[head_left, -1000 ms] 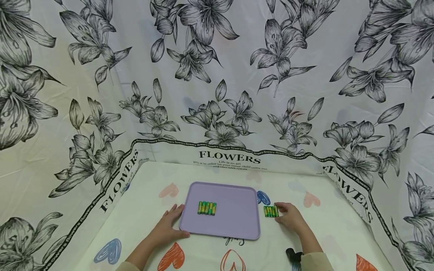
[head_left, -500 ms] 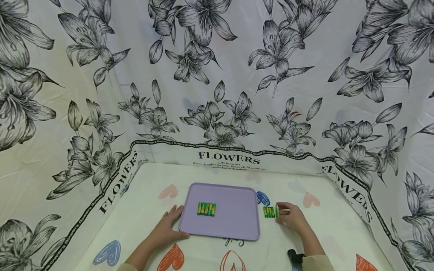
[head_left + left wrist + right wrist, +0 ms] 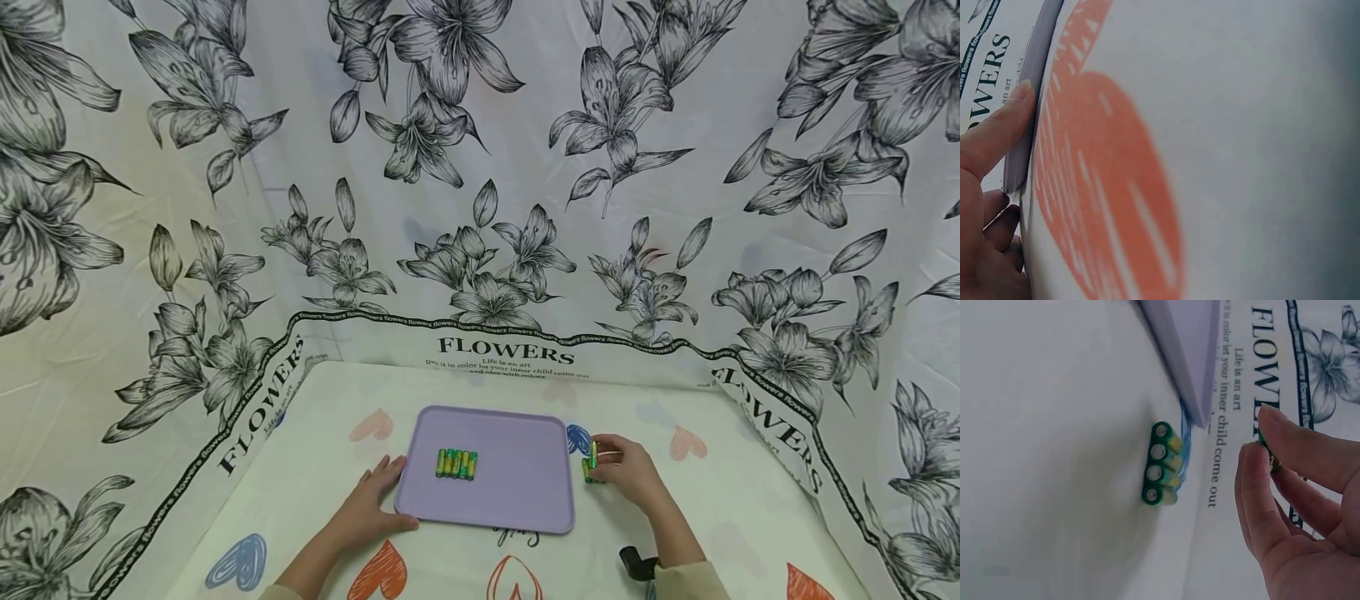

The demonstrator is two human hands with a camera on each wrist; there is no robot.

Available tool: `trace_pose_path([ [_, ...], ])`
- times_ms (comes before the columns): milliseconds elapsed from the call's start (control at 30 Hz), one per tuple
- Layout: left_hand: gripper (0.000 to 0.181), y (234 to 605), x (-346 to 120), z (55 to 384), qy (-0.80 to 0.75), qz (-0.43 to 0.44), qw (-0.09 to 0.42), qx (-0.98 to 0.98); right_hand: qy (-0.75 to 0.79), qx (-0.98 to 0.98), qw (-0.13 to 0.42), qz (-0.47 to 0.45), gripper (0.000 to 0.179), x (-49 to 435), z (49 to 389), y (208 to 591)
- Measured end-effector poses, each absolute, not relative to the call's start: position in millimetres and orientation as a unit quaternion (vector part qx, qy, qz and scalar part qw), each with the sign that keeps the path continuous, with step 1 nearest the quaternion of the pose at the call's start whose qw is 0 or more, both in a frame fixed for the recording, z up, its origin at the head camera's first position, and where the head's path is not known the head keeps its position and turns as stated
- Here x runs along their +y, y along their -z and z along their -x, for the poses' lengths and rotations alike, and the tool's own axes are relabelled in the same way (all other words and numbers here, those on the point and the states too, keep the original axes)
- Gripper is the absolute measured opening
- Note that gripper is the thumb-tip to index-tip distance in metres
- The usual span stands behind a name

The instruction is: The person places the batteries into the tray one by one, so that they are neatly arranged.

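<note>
A green and yellow battery (image 3: 594,454) is pinched between the thumb and fingers of my right hand (image 3: 628,472), raised off the cloth. In the right wrist view this battery (image 3: 1274,464) is mostly hidden by the fingers. Several matching batteries (image 3: 1155,472) lie side by side on the cloth, just right of the lilac tray (image 3: 517,492). Another row of batteries (image 3: 456,463) lies on the tray, left of its middle. My left hand (image 3: 367,508) rests at the tray's front left corner, thumb along the front edge, fingers spread against the left side.
White cloth (image 3: 300,467) printed with hearts covers the table. A flower-patterned curtain (image 3: 495,250) stands behind it and on both sides. A black object (image 3: 637,563) shows beside the right wrist.
My right hand separated one battery from the right end of the loose row, then lifted it and moved left over the others. My left hand and the tray stayed put.
</note>
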State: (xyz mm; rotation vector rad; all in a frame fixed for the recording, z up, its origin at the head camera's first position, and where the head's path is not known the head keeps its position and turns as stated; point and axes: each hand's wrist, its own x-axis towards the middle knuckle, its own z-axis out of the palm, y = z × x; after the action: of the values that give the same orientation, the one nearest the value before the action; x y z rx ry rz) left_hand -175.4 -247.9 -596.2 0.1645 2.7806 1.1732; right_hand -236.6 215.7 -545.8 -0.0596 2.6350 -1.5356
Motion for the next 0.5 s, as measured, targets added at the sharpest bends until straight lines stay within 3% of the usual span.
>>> trace_pose_path([
  [500,0.114,593.4,-247.2,173.3,-0.38,-0.055,0.057,0.922,0.509,0.858,0.056,0.044,0.059,153.2,240.4,536.7],
])
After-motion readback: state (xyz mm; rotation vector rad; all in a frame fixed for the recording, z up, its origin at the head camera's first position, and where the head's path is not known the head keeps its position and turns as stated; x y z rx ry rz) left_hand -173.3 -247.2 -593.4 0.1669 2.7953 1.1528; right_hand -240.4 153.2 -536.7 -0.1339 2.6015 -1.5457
